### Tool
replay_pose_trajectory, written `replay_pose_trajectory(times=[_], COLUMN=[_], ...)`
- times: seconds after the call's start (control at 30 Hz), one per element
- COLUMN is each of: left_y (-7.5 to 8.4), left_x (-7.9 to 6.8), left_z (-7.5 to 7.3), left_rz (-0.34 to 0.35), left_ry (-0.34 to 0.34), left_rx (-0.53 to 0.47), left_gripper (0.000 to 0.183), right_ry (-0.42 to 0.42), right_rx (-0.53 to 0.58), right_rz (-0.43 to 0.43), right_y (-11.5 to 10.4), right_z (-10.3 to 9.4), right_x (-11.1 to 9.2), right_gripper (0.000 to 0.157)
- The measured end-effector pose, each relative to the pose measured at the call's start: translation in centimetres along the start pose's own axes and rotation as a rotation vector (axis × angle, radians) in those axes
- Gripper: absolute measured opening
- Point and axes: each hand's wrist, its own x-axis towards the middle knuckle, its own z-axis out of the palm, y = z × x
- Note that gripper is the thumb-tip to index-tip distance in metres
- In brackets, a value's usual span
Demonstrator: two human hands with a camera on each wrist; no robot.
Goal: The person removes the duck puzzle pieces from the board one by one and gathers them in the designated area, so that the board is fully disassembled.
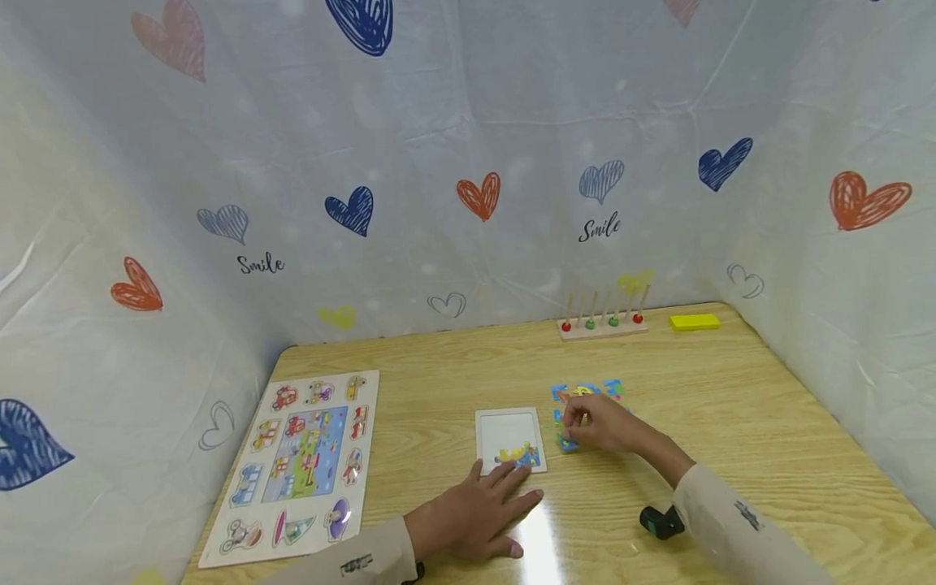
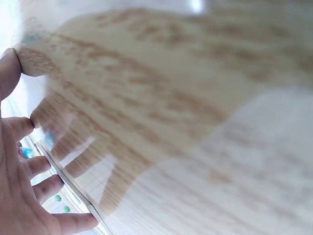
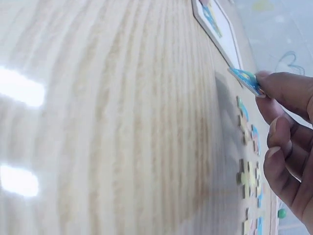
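Observation:
My right hand (image 1: 603, 422) pinches a small blue jigsaw piece (image 3: 246, 81) between thumb and forefinger, held above the table in the right wrist view. Below and beside that hand lie several loose jigsaw pieces (image 1: 613, 387), partly hidden by it in the head view. Left of them is a white puzzle tray (image 1: 506, 412), with joined yellow and blue pieces (image 1: 521, 455) along its near side. The left hand (image 1: 475, 516) is spread flat, its fingertips at the tray's near edge and over the lowest pieces.
A large vehicle puzzle board (image 1: 366, 455) lies at the table's left. Toward the back right stand a wooden peg rack (image 1: 603, 329) with red and green beads and a yellow block (image 1: 695, 322). A heart-printed curtain (image 1: 409, 162) surrounds the wooden table (image 1: 424, 366).

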Motion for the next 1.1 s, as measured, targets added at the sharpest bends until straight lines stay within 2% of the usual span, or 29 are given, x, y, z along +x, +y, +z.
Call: replay_pose_trajectory(times=[0.43, 0.67, 0.93, 1.1], left_y=[0.0, 0.2, 0.2, 0.2], left_x=[-0.1, 0.2, 0.4, 0.5], left_z=[-0.1, 0.2, 0.2, 0.0], left_rz=[-0.003, -0.024, -0.050, -0.067], left_ry=[0.015, 0.030, 0.036, 0.026], left_rx=[-0.015, -0.058, -0.047, -0.091], left_gripper=[0.071, 0.068, 0.068, 0.069], right_ry=[0.125, 0.146, 0.109, 0.056], right_rx=[-0.158, -0.255, -0.310, -0.301], right_rz=[0.134, 0.132, 0.152, 0.153], right_y=[0.7, 0.5, -0.1, -0.2], right_z=[0.9, 1.4, 1.6, 1.2], right_x=[-1.5, -1.9, -1.9, -2.1], right_gripper=[0.010, 0.013, 0.012, 0.021])
